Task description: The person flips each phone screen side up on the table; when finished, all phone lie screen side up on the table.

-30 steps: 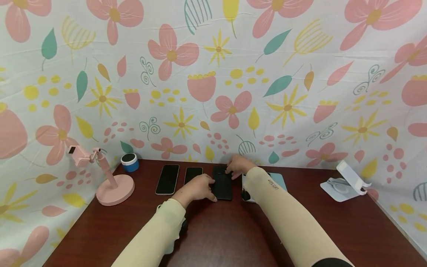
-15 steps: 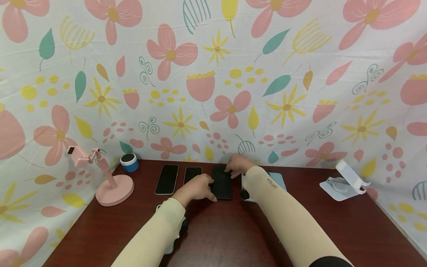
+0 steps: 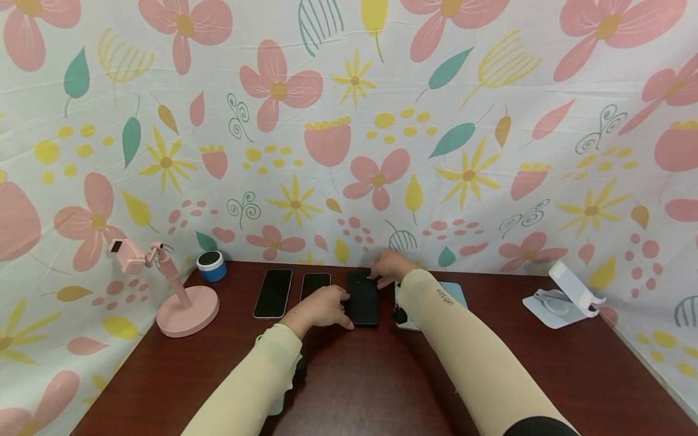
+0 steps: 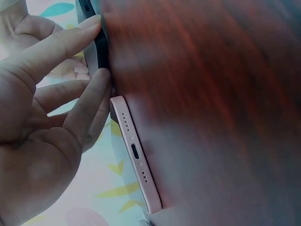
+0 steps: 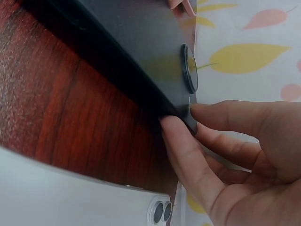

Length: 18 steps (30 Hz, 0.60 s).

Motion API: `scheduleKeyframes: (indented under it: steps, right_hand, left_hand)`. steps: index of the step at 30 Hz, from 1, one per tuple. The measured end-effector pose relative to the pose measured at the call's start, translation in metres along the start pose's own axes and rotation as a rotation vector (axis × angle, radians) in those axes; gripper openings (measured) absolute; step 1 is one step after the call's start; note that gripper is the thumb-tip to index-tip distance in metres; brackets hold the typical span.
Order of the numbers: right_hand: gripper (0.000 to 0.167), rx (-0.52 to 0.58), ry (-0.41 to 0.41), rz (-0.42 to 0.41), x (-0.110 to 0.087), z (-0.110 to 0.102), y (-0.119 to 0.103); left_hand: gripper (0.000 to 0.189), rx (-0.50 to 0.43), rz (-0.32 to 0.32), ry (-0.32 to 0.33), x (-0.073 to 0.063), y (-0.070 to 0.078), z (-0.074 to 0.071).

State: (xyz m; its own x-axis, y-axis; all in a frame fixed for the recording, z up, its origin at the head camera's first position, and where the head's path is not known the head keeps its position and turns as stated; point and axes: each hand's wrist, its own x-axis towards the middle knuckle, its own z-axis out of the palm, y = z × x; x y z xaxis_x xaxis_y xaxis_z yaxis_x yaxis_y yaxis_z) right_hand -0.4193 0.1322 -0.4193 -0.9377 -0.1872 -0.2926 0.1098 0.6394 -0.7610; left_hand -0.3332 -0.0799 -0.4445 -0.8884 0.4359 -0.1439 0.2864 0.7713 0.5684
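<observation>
A black smartphone (image 3: 362,309) lies back side up near the wall, its round camera bump toward the far end. My left hand (image 3: 323,306) holds its near left corner, thumb and fingertips against the edges. At the far right corner, my right hand (image 3: 394,266) pinches the phone. In the right wrist view, thumb and forefinger meet the corner beside the camera bump (image 5: 189,69). A pink-edged phone (image 4: 136,155) lies just left of the black one, charging port facing me; in the head view my left hand partly covers it.
Another dark-screened phone (image 3: 274,293) lies farther left. A white phone (image 5: 70,193) is right of the black one, partly under my right forearm, near a light blue item (image 3: 455,293). A pink stand (image 3: 188,310), a blue-and-white jar (image 3: 212,266) and a white folding stand (image 3: 561,306) flank them.
</observation>
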Motion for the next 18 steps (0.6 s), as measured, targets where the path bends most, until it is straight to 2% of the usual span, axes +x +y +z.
scheduleKeyframes:
  steps: [8,15,18]
  right_hand:
    - [0.002,0.033,-0.004,0.001,0.002,-0.002,0.005]
    - [0.032,0.112,-0.011,0.03,0.001,-0.005,0.009]
    - [0.037,0.156,-0.025,0.027,0.002,-0.007,0.012]
  left_hand:
    - [0.073,0.0,0.008,-0.007,-0.002,0.0,-0.001]
    - [0.072,-0.008,0.006,-0.018,-0.001,-0.002,0.0]
    - [0.072,-0.008,0.006,-0.03,0.0,-0.002,0.0]
